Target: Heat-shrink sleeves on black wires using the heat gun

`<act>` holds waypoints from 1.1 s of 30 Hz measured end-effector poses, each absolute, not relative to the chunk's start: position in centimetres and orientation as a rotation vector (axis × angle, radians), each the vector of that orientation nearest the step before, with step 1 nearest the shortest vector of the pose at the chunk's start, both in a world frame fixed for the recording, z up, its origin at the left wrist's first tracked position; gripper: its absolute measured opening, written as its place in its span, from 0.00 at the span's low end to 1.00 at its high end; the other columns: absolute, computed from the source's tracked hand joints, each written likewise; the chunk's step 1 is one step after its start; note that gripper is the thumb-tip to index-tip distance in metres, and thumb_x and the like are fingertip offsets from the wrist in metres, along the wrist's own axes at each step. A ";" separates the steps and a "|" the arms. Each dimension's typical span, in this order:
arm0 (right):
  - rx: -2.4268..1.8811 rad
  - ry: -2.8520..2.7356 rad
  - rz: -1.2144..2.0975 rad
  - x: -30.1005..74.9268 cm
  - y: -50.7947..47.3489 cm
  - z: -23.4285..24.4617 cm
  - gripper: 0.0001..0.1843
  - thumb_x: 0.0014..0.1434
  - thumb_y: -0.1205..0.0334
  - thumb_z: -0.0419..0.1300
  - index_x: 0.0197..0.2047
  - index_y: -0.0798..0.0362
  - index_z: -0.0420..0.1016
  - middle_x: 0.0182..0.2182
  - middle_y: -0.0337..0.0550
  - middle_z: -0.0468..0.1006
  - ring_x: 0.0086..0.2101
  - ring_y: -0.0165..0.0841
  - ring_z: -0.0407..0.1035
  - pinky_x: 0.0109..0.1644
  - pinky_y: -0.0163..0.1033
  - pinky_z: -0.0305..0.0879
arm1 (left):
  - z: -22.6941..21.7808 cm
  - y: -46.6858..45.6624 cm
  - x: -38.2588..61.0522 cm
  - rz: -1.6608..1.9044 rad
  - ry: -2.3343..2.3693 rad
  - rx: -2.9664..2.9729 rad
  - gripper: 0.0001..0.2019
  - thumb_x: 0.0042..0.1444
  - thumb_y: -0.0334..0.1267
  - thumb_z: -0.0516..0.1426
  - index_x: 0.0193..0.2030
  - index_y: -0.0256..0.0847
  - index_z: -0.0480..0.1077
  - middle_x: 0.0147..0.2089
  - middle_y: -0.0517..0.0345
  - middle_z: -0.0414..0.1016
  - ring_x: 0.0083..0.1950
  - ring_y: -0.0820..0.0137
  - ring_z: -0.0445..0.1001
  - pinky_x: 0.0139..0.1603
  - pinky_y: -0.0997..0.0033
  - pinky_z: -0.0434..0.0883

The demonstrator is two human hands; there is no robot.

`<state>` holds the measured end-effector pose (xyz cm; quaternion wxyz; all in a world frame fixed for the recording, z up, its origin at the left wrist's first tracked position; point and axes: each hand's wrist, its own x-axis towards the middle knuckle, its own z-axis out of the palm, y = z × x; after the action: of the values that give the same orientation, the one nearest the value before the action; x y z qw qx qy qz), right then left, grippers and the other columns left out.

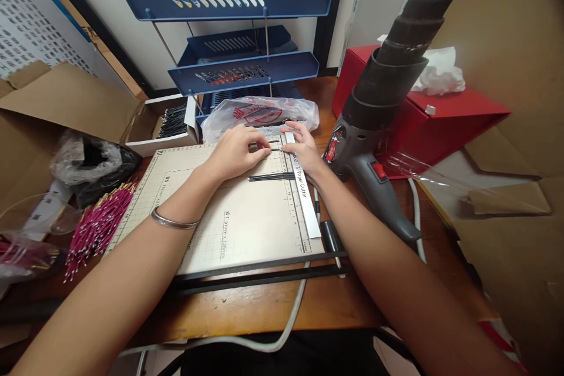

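Note:
A paper cutter (247,217) with a gridded beige board lies on the wooden desk. My left hand (235,151) rests on its far end, fingers curled and pinched on thin black strands (274,148) beside the white cutting bar (304,188). My right hand (304,150) lies on the top of that bar, fingers pressed flat against it. More black strands (269,177) lie across the board just below my hands.
A grey heat gun (379,123) stands upright to the right, before a red box (436,117). A plastic bag (259,113) and blue tiered trays (242,67) are behind. Pink wires (99,226) and cardboard boxes (66,100) lie at the left.

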<state>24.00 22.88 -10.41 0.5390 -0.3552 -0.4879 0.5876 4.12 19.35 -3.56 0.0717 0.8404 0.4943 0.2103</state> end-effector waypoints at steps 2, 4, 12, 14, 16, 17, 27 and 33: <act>-0.843 -1.151 1.412 24.0 22.9 -10.4 0.37 0.36 0.63 0.68 0.54 0.42 0.69 0.59 0.46 0.76 0.62 0.51 0.71 0.72 0.62 0.66 | -3.6 19.3 4.1 0.637 1.490 2.519 0.09 0.66 0.44 0.62 0.40 0.44 0.84 0.42 0.52 0.86 0.46 0.57 0.76 0.53 0.55 0.69; -0.839 -1.144 1.426 24.0 22.9 -10.4 0.38 0.37 0.63 0.68 0.54 0.42 0.68 0.60 0.46 0.76 0.62 0.51 0.72 0.73 0.62 0.66 | -3.6 19.3 4.0 0.645 1.493 2.509 0.10 0.65 0.44 0.62 0.40 0.44 0.84 0.42 0.52 0.85 0.46 0.57 0.75 0.53 0.55 0.69; -0.832 -1.170 1.451 24.2 23.2 -10.6 0.41 0.35 0.62 0.69 0.56 0.42 0.67 0.62 0.46 0.75 0.64 0.52 0.70 0.73 0.62 0.65 | -3.5 19.3 4.0 0.630 1.509 2.485 0.11 0.65 0.43 0.61 0.40 0.42 0.83 0.42 0.52 0.85 0.46 0.58 0.75 0.52 0.56 0.68; -0.832 -1.175 1.459 24.2 23.2 -10.6 0.42 0.34 0.62 0.69 0.56 0.42 0.66 0.62 0.47 0.74 0.64 0.52 0.69 0.74 0.61 0.64 | -3.5 19.2 4.1 0.624 1.517 2.481 0.11 0.65 0.43 0.60 0.40 0.42 0.83 0.42 0.52 0.84 0.46 0.58 0.76 0.52 0.57 0.68; -0.830 -1.173 1.455 24.1 23.3 -10.7 0.42 0.34 0.61 0.69 0.56 0.42 0.66 0.62 0.47 0.74 0.64 0.52 0.70 0.73 0.61 0.65 | -3.5 19.3 4.1 0.623 1.522 2.477 0.10 0.65 0.43 0.60 0.40 0.42 0.83 0.42 0.52 0.84 0.46 0.59 0.76 0.51 0.57 0.68; -0.830 -1.173 1.448 24.1 23.3 -10.7 0.42 0.34 0.61 0.69 0.56 0.42 0.66 0.62 0.47 0.73 0.63 0.52 0.70 0.72 0.61 0.65 | -3.5 19.3 4.1 0.624 1.521 2.476 0.10 0.65 0.43 0.61 0.40 0.42 0.83 0.42 0.52 0.84 0.46 0.59 0.76 0.51 0.57 0.68; -0.851 -1.192 1.425 24.2 23.6 -11.3 0.40 0.38 0.63 0.69 0.58 0.43 0.69 0.62 0.48 0.75 0.63 0.52 0.72 0.70 0.61 0.70 | -3.6 19.3 4.3 0.634 1.545 2.476 0.10 0.65 0.42 0.61 0.40 0.42 0.84 0.40 0.52 0.83 0.43 0.60 0.75 0.48 0.59 0.68; -0.852 -1.192 1.436 24.3 23.6 -11.1 0.40 0.38 0.63 0.69 0.57 0.43 0.69 0.63 0.49 0.75 0.63 0.53 0.72 0.70 0.63 0.71 | -3.6 19.2 4.5 0.640 1.549 2.474 0.11 0.65 0.42 0.60 0.40 0.42 0.84 0.40 0.52 0.84 0.43 0.60 0.75 0.49 0.58 0.68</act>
<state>24.30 23.56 -11.08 0.5186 -0.3551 -0.4968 0.5985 4.54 19.24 -3.61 0.0765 0.8256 0.5167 0.2135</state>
